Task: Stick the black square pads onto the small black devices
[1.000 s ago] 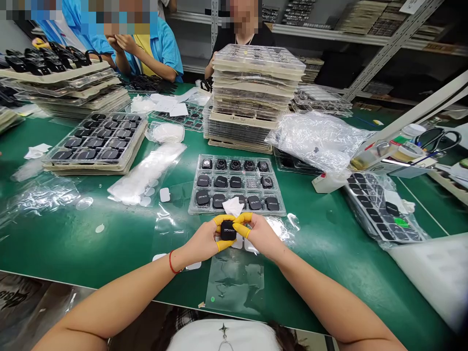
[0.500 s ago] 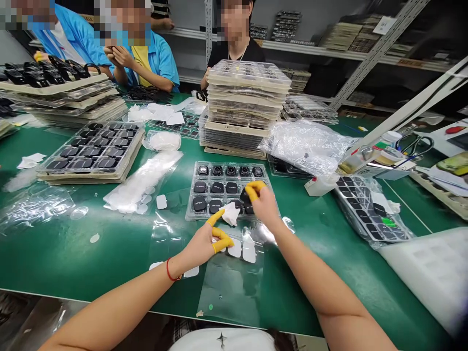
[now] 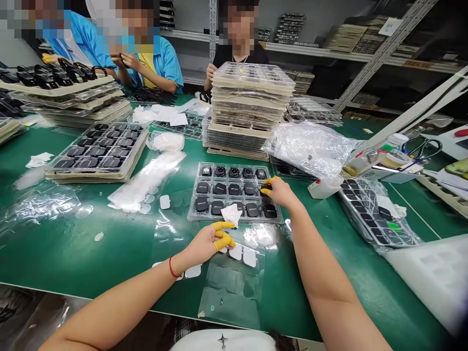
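Smartwatch (image 3: 266, 186) | pinched by right hand (image 3: 281, 191) | clear tray (image 3: 263, 220) beneath grip | left hand (image 3: 200, 244) loosely spread, nearer-left of grip | could be dropped if yellow finger cots (image 3: 265, 192) slip

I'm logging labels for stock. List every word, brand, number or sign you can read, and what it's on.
"HiFuture" (likely reading; small and blurred): black square pieces in the open tray.
White paper label by the shelf: too small to read.
Round green sticker on the clear sheet: any mark is too small to read.
Green sticker on the wrapped tray: nothing legible.
No number can be read.
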{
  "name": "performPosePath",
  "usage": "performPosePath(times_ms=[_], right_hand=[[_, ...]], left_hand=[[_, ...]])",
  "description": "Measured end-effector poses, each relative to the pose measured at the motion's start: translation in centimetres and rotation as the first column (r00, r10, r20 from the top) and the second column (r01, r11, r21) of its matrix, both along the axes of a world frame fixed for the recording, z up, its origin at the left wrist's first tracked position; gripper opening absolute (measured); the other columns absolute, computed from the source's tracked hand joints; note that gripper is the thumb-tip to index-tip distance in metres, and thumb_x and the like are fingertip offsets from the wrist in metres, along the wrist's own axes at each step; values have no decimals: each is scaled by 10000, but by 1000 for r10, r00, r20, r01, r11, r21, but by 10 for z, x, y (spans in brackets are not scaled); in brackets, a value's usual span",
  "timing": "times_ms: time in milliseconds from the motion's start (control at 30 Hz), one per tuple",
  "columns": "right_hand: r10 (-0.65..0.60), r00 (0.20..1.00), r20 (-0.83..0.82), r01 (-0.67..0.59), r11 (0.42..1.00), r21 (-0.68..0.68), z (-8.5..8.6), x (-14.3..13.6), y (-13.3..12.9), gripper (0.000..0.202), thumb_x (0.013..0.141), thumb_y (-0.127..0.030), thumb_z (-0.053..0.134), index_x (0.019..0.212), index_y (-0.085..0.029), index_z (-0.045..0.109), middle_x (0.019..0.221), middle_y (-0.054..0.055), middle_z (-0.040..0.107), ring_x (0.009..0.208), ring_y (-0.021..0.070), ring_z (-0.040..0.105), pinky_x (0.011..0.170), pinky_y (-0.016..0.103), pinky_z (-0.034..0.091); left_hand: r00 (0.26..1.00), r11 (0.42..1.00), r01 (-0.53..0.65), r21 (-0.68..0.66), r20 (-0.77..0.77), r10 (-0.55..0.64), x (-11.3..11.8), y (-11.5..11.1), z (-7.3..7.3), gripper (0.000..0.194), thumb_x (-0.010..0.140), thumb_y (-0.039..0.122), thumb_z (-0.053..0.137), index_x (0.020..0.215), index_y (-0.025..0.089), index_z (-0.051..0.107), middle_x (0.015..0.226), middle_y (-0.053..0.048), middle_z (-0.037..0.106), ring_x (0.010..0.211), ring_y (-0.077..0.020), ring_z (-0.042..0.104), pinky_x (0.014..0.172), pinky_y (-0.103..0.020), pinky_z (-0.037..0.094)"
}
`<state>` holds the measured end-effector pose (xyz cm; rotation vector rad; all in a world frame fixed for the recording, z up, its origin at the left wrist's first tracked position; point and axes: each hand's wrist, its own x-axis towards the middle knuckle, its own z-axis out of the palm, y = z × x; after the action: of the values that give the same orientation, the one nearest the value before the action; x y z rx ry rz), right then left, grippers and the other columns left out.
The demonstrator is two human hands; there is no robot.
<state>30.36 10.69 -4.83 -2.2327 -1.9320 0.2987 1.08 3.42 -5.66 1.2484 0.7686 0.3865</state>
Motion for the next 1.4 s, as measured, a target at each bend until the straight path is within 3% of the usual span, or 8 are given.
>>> performPosePath(times_ms=[167, 333, 500, 733, 900, 1067, 1200, 1400], right_hand=[[173, 977, -121, -154, 977, 149, 21, -71, -49, 181, 819, -216, 550, 971, -183, 642, 992, 91, 567, 859, 212, 545, 745, 330, 425], [560, 706, -433, -574, 811, 113, 22, -127, -106, 340, 749, -35, 492, 981, -241, 633, 993, 50, 566, 865, 176, 536, 712, 298, 452], [233, 739, -632, -281, 959, 25, 6, -121, -106, 196, 813, -207, 531, 1002, -198, 580, 877, 41, 565, 751, 154, 539, 663, 304, 473], [458, 814, -356, -353, 878, 323, 12, -108, -123, 141, 848, -164, 483, 854, -212, 615, 830, 40, 611, 790, 179, 534, 734, 336, 420], [154, 987, 33, -154, 988, 5, 2, -76, -132, 177, 791, -105, 491, 895, -157, 624, 773, 94, 622, 707, 229, 548, 617, 340, 403], [371, 922, 114, -386, 902, 191, -4, -98, -102, 268, 863, -222, 481, 1105, -155, 574, 1081, 134, 596, 899, 263, 521, 725, 376, 397], [466, 884, -41, -453, 875, 173, -11, -109, -72, 154, 846, -174, 497, 955, -160, 606, 938, 93, 619, 862, 227, 518, 716, 347, 383], [613, 757, -228, -509, 771, 383, 2, -111, -100, 94, 841, -185, 524, 863, -211, 611, 852, 30, 608, 804, 170, 485, 754, 330, 347]], left_hand=[[996, 1000, 7, 4, 90, -8, 2, -1, -4, 395, 835, 315, 567, 1179, 148, 467, 769, -27, 612, 697, -147, 584, 782, -341, 459], [993, 999, 27, 33, 112, -31, 1, -3, -6, 500, 814, 337, 594, 1238, 184, 379, 871, -28, 570, 647, -120, 528, 608, -256, 456], [997, 953, 34, 302, -75, -12, -1, -6, -9, 734, 782, 326, 627, 1398, 233, 237, 1046, -56, 574, 764, -161, 530, 658, -271, 458], [995, 957, 92, 276, -48, -82, -1, -9, -5, 593, 777, 307, 635, 1305, 234, 375, 982, -40, 571, 749, -158, 536, 652, -263, 460], [986, 970, 163, 182, -60, -155, -4, -7, -4, 522, 763, 259, 637, 1234, 221, 415, 908, -28, 542, 692, -140, 531, 584, -240, 452], [979, 968, 202, 148, -61, -195, -2, -7, -6, 467, 754, 202, 632, 1168, 213, 417, 819, 7, 523, 650, -129, 540, 562, -235, 451], [997, 994, 79, 79, 8, -80, 0, -6, -4, 440, 775, 184, 604, 1157, 224, 388, 814, 17, 517, 669, -133, 569, 629, -280, 505], [998, 984, 50, 172, -39, -44, -2, 0, 4, 479, 730, 175, 635, 1166, 210, 440, 858, -7, 555, 723, -156, 569, 632, -284, 515]])
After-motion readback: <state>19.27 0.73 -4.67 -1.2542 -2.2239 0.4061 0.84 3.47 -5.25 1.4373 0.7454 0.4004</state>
